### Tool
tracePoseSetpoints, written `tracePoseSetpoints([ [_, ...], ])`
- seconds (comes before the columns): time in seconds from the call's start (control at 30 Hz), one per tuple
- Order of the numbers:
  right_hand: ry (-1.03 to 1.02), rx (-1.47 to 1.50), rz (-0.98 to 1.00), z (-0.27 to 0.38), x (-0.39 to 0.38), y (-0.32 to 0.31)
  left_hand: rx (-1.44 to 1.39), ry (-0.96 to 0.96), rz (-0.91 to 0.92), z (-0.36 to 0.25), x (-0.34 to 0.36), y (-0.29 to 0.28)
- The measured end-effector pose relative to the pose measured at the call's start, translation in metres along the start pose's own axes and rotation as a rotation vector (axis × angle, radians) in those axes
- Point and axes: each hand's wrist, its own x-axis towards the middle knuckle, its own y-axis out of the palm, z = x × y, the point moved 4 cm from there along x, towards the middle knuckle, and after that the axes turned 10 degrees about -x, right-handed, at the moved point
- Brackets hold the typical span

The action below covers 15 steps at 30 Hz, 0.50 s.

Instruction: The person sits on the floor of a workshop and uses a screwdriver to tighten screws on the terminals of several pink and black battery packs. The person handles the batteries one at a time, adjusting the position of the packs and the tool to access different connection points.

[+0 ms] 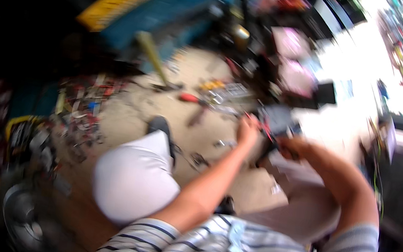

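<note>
- Our left hand (248, 129) works just right of the tip of the red-handled screwdriver (189, 97); its fingers are drawn in, but blur keeps us from telling whether they pinch anything.
- Our right hand (292, 147) is farther right of the screwdriver, clamped around the dark end of a red-and-black tool (266, 129), whose exact kind we cannot make out.
- That tool is right of the screwdriver, slanting across the space between our two hands.
- A dark grey boxy thing (278, 117) is also right of the screwdriver, just beyond our hands; we cannot tell whether the tool touches it.
- The screwdriver itself lies on the sandy-coloured floor (136, 111), its handle to our left and its shaft pointing toward our left hand.
- Just beyond the screwdriver we see a yellow-orange item (213, 85) and a clear, silvery case (231, 92), both smeared by motion.
- Left of the screwdriver is a hammer (152, 56) with a yellowish handle, its head near the red grip.
- On our side of the screwdriver are a small shiny metal piece (225, 143) and, to the left, our dark shoe (162, 129).
- Well to the left of the screwdriver, we find a litter of small mixed parts (84, 108).
- Well beyond the screwdriver, to the right, sit pink packages (294, 61).
</note>
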Motion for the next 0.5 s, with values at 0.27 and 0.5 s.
tracePoseSetpoints([
  [0.27, 0.074, 0.076, 0.048, -0.018, 0.014, -0.004, 0.229, 0.064, 0.127, -0.017, -0.027, 0.006],
  [0.5, 0.139, -0.096, -0.002, 0.002, -0.014, -0.007, 0.145, 0.047, 0.168, -0.045, -0.037, 0.027],
])
